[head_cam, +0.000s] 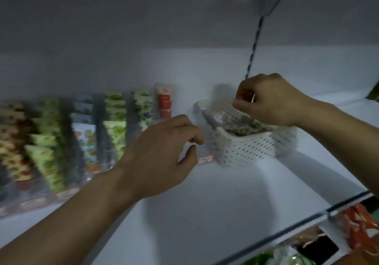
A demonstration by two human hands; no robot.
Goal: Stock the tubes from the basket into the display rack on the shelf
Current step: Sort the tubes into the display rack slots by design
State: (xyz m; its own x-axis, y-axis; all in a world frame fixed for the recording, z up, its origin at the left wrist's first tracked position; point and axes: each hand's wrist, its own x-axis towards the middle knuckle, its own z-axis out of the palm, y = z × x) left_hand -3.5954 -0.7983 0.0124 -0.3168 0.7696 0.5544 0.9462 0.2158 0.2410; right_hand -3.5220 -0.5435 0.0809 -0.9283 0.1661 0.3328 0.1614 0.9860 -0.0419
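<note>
Reaching for stock: tubes [244, 122] lying heaped inside the white perforated basket [246, 149], set on the shelf [235, 193] just right of the display rack [67, 141].
Right hand [268, 100]: over the basket's far side, fingers curled inward; possibly pinching something small, but too blurred to tell whether anything is held.
Left hand [164, 154]: between rack and basket, fingers loosely curled, thumb and forefinger apart, nothing visibly in it.
Rack state: lanes on the left packed with green, cream and blue packs leaning in rows; one red tube [164, 100] upright at the rightmost lane, nearest the basket, with room apparently left in front of it.
Doing it well: pick one tube by its body rather than digging through the heap; turn it label-forward and upright to match the red one; slide it into the right lane, then press back against the row.
Risk: nudging the basket toward the shelf edge; steady its rim with the free left hand.
Below: red packets [356, 225] on the lower shelf, not part of this step.
</note>
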